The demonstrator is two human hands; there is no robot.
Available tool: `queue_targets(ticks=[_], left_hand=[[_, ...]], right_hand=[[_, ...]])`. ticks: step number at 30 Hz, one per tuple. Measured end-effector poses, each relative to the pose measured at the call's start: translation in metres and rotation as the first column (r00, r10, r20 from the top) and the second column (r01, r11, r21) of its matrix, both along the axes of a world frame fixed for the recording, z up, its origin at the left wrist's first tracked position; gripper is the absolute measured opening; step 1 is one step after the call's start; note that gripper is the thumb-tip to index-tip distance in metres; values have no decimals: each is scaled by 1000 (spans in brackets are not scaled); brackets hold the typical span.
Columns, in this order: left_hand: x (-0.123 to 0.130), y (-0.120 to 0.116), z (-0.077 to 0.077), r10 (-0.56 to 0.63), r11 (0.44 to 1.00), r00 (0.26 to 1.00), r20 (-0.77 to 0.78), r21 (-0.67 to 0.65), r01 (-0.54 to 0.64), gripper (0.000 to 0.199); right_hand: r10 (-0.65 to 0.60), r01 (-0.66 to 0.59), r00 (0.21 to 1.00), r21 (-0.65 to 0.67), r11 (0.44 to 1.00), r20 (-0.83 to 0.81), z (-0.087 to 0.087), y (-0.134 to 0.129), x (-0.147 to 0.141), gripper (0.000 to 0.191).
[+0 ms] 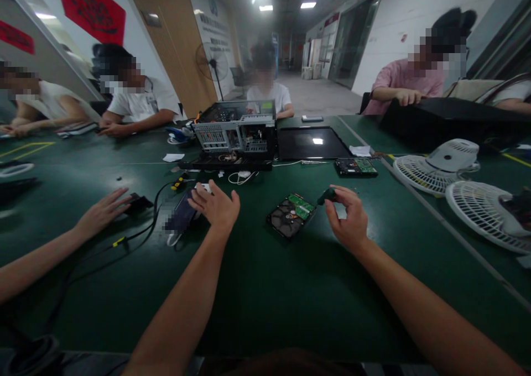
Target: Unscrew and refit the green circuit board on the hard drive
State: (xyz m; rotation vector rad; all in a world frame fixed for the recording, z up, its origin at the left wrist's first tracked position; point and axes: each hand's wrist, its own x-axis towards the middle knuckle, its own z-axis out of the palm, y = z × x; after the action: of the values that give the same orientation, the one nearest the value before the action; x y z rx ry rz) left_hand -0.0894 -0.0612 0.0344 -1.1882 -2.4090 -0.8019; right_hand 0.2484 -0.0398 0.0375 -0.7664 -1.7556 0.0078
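Hard drive [286,221], near the middle of the green table [286,304]: it lies flat, with its green circuit board partly exposed, between the two hands but closer to the right.

Right hand [348,218]: thumb and fingers are closed on a small dark green object [326,196] at the drive's right edge. Whether the object touches the drive cannot be told.

Left hand [218,204]: empty, fingers spread and parted, at the right end of a dark phone-like device [181,213]; contact with the device cannot be determined. The two hands are well apart. A white cord [174,239] shows at the device's near end.

Left side: a co-worker's hand [103,210] reaches in with extended fingers beside a black item [139,203]. A black cable [156,204] with yellow parts runs between this item and the device.

Far side: an open computer case [232,127] stands left of a flat dark panel [311,142]; a second hard drive [357,167] lies on the near right of the panel. A person in white [269,97] sits behind the case.

Right side: two white fan parts [431,171] with slotted grilles lie on the table — beyond them, a person in pink [409,80] rests a hand on a large black object [448,119].
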Motion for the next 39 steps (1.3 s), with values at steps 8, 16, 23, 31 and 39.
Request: queue_targets(ticks=[8, 16, 23, 31, 39], left_hand=[[-5, 2, -4, 12, 1000, 999, 43, 23, -13, 78], [49, 1, -15, -653, 756, 754, 70, 133, 641, 43], [56, -1, -18, -833, 510, 442, 334, 148, 848, 38], [53, -2, -18, -817, 509, 417, 398, 158, 846, 41], [51, 0, -20, -811, 510, 409, 419, 162, 845, 45]], right_hand=[[0, 0, 1000, 6, 1000, -2, -1, 0, 0, 49], [-26, 24, 999, 44, 999, 33, 1, 1, 0, 51], [-8, 7, 999, 37, 999, 49, 6, -2, 0, 50], [-79, 75, 994, 61, 995, 69, 7, -3, 3, 47], [-80, 72, 991, 75, 995, 109, 10, -7, 0, 49]])
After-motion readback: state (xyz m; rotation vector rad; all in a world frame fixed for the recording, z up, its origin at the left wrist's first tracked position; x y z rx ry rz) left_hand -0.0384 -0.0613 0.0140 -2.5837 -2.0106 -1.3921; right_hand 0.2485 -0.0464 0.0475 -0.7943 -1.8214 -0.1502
